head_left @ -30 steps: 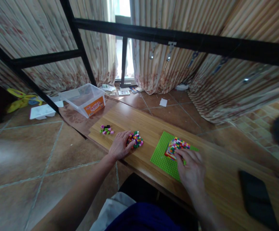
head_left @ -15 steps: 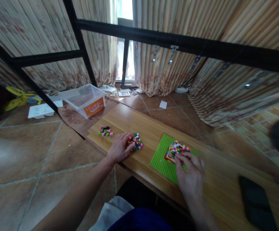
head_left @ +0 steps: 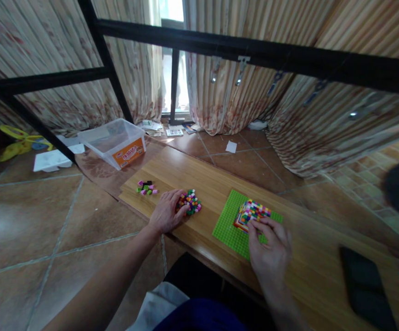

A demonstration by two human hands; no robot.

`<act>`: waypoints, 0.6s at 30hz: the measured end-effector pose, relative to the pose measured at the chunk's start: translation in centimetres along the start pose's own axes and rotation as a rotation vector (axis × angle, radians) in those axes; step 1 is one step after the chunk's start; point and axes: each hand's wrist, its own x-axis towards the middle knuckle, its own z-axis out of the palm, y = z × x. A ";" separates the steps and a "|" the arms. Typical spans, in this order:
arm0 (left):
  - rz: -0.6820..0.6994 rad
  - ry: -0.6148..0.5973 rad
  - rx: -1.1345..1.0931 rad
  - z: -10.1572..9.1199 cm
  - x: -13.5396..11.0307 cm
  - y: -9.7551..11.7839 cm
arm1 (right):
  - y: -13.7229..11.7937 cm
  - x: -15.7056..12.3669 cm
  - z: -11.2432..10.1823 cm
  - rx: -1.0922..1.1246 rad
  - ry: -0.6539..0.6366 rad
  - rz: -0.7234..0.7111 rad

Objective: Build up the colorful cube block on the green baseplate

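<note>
A many-coloured block of small bricks stands on a green baseplate on the wooden tabletop. My right hand is at the block's near side, its fingers pinched against the near edge; whether a brick is between them is too small to tell. My left hand rests on the table with its fingers curled at the left edge of a pile of loose coloured bricks. A smaller heap of bricks lies farther left.
A black phone lies on the table at the right. On the tiled floor at the left stand a clear plastic box with an orange label and a white lid. Black frame bars and curtains cross the back.
My right hand has drawn back a little toward me from the top of the block to its near edge. My left hand has stayed at the brick pile. The camera shifted slightly.
</note>
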 end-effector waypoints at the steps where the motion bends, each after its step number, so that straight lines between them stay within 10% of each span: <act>1: 0.001 -0.002 0.002 0.0 0.0 0.0 | -0.1 0.0 -0.1 -0.015 -0.005 -0.006; 18: 0.026 -0.004 0.037 0.0 0.1 -0.2 | 0.3 1.4 0.1 0.262 -0.119 0.425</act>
